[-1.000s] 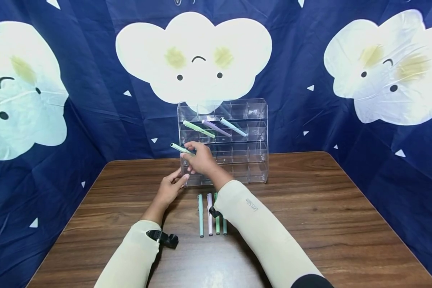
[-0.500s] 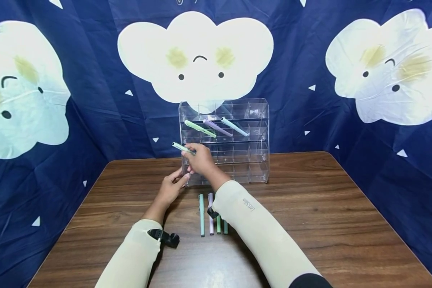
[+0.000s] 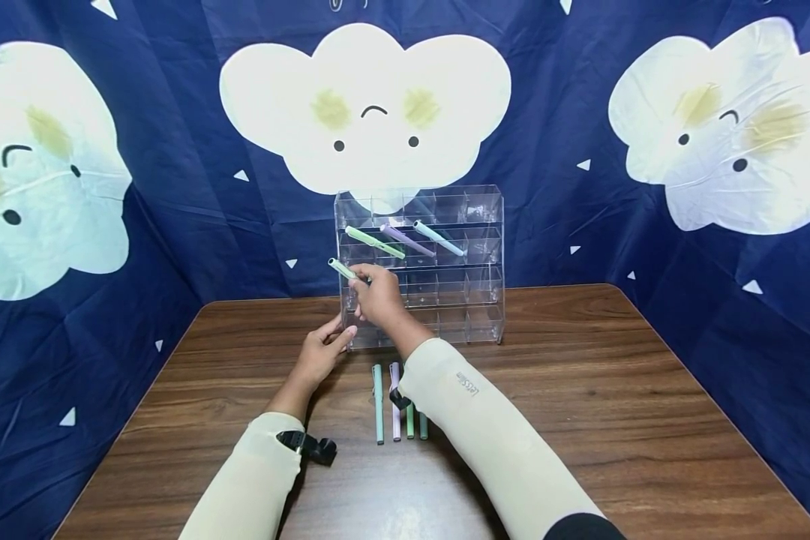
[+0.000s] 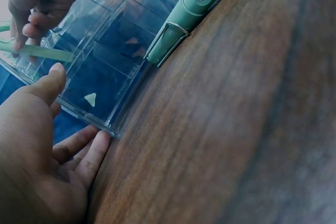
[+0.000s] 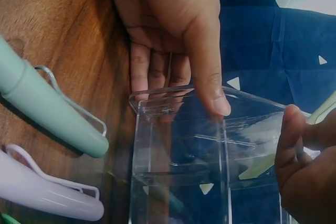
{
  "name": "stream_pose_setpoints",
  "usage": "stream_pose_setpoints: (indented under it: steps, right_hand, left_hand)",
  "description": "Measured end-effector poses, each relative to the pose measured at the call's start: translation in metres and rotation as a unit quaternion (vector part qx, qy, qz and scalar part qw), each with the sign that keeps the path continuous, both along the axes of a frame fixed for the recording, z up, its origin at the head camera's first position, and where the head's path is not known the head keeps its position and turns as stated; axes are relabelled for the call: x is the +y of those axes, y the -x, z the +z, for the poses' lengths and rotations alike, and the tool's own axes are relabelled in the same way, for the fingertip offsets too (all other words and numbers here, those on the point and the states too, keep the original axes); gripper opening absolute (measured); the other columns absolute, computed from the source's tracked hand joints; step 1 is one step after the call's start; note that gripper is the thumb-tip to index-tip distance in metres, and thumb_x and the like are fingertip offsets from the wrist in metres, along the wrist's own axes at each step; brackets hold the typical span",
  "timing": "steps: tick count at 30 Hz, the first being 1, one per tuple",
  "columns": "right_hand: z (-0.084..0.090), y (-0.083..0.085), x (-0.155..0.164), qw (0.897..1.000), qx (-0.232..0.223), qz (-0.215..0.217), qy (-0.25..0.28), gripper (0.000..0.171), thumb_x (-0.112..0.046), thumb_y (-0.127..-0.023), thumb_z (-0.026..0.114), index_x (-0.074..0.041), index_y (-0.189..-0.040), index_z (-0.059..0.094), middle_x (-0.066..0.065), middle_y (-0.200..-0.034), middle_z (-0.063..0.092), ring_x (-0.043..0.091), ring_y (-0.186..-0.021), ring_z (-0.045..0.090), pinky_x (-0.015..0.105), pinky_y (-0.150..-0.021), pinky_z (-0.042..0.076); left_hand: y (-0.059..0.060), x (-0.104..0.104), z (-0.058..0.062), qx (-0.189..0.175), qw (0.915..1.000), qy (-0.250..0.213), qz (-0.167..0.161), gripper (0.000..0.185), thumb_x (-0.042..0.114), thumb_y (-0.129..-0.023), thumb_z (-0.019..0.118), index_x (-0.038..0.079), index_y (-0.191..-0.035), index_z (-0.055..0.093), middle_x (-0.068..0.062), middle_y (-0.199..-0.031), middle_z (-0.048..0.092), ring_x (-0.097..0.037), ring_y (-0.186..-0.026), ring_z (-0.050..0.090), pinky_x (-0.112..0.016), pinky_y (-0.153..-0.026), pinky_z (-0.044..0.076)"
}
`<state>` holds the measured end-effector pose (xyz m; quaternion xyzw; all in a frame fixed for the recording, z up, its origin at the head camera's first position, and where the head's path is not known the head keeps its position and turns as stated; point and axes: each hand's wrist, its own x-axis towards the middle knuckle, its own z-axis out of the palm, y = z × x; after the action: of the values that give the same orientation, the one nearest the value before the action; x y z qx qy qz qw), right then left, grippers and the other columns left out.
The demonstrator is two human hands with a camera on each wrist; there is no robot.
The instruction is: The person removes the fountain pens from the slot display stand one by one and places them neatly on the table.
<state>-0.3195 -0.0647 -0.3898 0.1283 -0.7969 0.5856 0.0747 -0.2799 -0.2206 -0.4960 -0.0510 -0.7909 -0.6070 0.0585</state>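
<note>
My left hand (image 3: 319, 354) holds the lower left corner of a clear tiered display rack (image 3: 484, 324); in the right wrist view its thumb (image 5: 212, 95) lies over the front edge, its other fingers behind the side wall. Between thumb and fingers, my right hand (image 3: 379, 298) pinches a light green pen (image 3: 340, 268), tilted at the rack's left side. In the left wrist view the pen's lower end (image 4: 55, 54) is at a lower left compartment; whether it touches the bottom is unclear. One tier up lean a green pen (image 3: 374, 242), a purple pen (image 3: 405, 240) and a light blue pen (image 3: 439, 238).
In front of the rack, several pens lie side by side on the wooden table (image 3: 580, 375): a teal pen (image 3: 378, 405), a lilac pen (image 3: 395, 420), a green pen (image 3: 410, 424) and a darker teal one, partly under my right forearm. A blue cloud-print curtain (image 3: 553, 247) hangs behind.
The pen in my right hand has shifted slightly right and up at its raised end and now slants more steeply. My left hand keeps its place on the rack.
</note>
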Motion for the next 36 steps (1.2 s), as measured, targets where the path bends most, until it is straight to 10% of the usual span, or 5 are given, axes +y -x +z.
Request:
stream_pose_setpoints:
  steps: [12, 21, 36]
  right_hand:
    - [0.011, -0.003, 0.001, 0.999, 0.05, -0.006, 0.021, 0.024, -0.005, -0.106, 0.07, -0.007, -0.128, 0.077, 0.019, -0.115, 0.072, 0.012, -0.043, 0.057, 0.026, -0.037, 0.051]
    - [0.029, -0.005, 0.008, 0.995, 0.095, 0.029, 0.032, 0.018, -0.005, -0.106, 0.07, -0.003, -0.124, 0.073, 0.017, -0.108, 0.076, 0.043, -0.063, 0.073, 0.028, -0.047, 0.058]
    - [0.061, -0.025, 0.022, 0.981, 0.185, 0.062, 0.0, 0.013, -0.006, -0.103, 0.076, -0.001, -0.114, 0.072, 0.019, -0.091, 0.079, 0.039, -0.07, 0.074, 0.019, -0.051, 0.047]
  left_hand:
    - [-0.001, -0.001, 0.0, -0.018, 0.9998, 0.011, 0.003, 0.057, 0.029, -0.11, 0.07, 0.017, -0.163, 0.053, -0.028, -0.148, 0.066, -0.024, -0.125, 0.07, -0.032, -0.102, 0.065]
    - [-0.001, 0.0, 0.003, -0.018, 0.9997, 0.017, 0.006, 0.057, 0.03, -0.109, 0.071, 0.018, -0.162, 0.054, -0.026, -0.148, 0.067, -0.026, -0.123, 0.07, -0.027, -0.097, 0.064]
    - [-0.002, -0.002, 0.004, -0.022, 0.9996, 0.014, 0.001, 0.058, 0.033, -0.11, 0.069, 0.021, -0.164, 0.052, -0.024, -0.151, 0.065, -0.033, -0.132, 0.068, -0.042, -0.107, 0.063]
